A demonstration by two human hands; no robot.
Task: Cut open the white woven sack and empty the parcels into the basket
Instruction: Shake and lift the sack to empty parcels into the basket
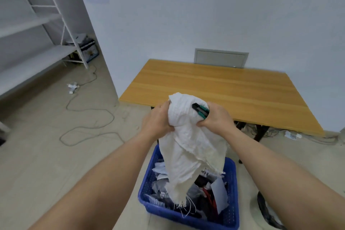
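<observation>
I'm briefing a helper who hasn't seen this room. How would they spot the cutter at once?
Start at the blue basket on the floor before the wooden table. Above it two hands bunch up a white sack. The cutter lies pressed against the sack's top under the right hand: the only green-and-black thing on white cloth.

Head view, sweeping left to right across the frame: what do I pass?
White shelving rack → grey cable on the floor → left hand → white woven sack hanging over the blue basket → right hand, holding a green-and-black cutter → wooden table.
</observation>
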